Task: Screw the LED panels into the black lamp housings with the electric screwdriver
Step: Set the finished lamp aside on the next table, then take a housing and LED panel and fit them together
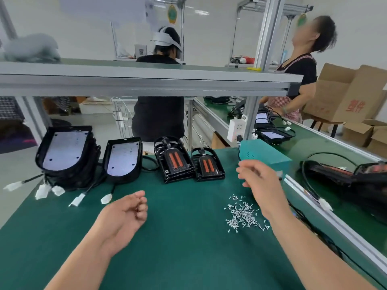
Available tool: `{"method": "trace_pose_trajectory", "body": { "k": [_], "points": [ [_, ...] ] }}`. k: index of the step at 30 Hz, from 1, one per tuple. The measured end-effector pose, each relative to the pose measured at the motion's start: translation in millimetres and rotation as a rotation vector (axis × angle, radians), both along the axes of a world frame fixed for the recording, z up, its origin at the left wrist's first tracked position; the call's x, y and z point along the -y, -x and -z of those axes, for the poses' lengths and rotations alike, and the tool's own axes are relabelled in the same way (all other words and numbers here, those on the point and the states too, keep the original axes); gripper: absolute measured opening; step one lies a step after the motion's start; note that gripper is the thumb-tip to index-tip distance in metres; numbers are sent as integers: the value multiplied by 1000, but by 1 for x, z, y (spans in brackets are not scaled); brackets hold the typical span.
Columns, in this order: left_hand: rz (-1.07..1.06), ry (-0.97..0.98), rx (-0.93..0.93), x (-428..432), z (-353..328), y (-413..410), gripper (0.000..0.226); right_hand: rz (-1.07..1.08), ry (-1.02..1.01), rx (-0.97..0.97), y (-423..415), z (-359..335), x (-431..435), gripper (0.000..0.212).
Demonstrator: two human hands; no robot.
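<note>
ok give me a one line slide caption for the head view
Left hand and right hand hover above the green mat, screws piled nearby, black lamp housings lined up behind.

red chinese characters, apparently 塑件, stand on the side of the cardboard box (335, 95) at far right. the hanging tag (171, 14) and the small card (139, 51) beyond the shelf carry marks too blurred to read.

On the table (178, 258), a tall stack of housings (65, 151) sits far left. Another housing (123, 158) is just right of it, then a middle stack (174, 162) and a small stack (209, 166). A box (266, 153) sits far right, with the screws (244, 213) nearer, in front of it.
</note>
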State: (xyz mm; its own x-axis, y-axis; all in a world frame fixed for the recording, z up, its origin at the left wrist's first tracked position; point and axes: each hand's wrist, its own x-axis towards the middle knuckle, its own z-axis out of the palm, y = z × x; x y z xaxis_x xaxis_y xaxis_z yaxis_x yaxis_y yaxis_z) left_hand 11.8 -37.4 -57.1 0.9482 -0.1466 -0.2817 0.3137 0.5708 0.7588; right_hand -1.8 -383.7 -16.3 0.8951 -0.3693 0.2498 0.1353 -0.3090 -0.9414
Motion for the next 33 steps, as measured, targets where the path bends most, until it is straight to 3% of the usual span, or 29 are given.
{"method": "trace_pose_trajectory", "body": {
  "k": [4,10,15,21,26,33],
  "points": [
    [-12,253,-81,-3,3,-1,36,-216,186,-88,-27,3,-66,13],
    [-117,279,-126,-4,6,-2,24,-429,386,-69,-68,-8,-162,11],
    [-173,357,-148,-7,5,-1,22,-449,544,45,-105,-28,-230,18],
    [-155,415,-119,-8,8,-1,30,-527,547,85,-148,-54,-311,43],
    [-71,385,-72,-9,7,-4,27,-548,558,14,-176,-51,-361,52],
    [-71,339,-30,-10,11,-5,47,-550,476,-91,-192,-34,-376,38]
  ]
}}
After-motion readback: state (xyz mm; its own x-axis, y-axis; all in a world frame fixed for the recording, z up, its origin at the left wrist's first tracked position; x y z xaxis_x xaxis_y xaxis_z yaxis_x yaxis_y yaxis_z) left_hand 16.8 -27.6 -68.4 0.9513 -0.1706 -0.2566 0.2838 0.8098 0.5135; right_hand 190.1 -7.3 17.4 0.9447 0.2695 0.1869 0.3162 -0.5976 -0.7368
